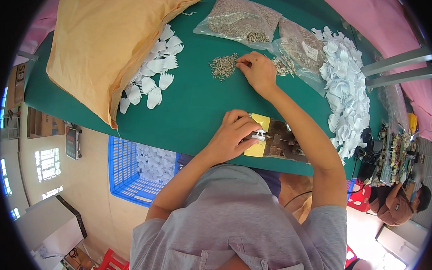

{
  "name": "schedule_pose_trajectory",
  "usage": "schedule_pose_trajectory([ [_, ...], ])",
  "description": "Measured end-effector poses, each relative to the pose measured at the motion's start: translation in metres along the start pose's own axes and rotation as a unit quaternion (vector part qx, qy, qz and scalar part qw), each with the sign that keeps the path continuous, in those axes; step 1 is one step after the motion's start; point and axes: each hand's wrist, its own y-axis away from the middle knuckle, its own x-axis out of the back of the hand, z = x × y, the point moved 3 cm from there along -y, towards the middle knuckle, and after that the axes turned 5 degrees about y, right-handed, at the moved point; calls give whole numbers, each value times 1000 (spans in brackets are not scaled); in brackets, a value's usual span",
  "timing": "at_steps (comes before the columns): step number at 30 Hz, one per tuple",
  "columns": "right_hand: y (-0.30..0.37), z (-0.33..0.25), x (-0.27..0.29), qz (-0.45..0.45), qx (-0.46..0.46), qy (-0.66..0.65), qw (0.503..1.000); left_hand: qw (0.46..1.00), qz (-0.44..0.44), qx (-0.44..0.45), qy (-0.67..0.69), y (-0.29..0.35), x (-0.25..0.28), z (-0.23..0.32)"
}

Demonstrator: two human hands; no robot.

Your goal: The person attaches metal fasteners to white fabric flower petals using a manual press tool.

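My left hand (227, 139) is closed around a small white plastic piece (259, 135), thumb and fingers gripping it at the left end of a metal jig (283, 141). A yellow plate (260, 121) lies under that end of the jig. Further from me, my right hand (261, 74) reaches to the edge of a loose pile of small metal parts (222, 67). Its thumb and forefinger are pinched together there; whatever is between them is too small to make out. Just right of that hand lies a second small pile of thin metal pieces (282, 67).
A big tan sack (98, 45) spills white toothed plastic pieces (155, 66) at left. Two clear bags (244, 17) of small parts lie at the back. White pieces (343, 87) are heaped at right. A blue crate (124, 172) stands below the table; another person (398, 204) sits far right.
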Motion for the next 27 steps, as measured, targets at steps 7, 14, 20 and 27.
schedule_pose_trajectory([
  [7, 54, -3, 72, -135, -36, -170, 975, 1000, 23, -9, -3, -3, 3, 1],
  [14, 140, -30, 115, -218, -43, -181, 958, 999, 33, 3, -19, -4, 1, -2],
  [20, 150, -33, 113, -171, 25, -113, 978, 999, 33, 8, -13, -5, -1, -1],
  [27, 156, -39, 107, -123, 51, -60, 989, 999, 41, -2, -27, -3, -1, -2],
])
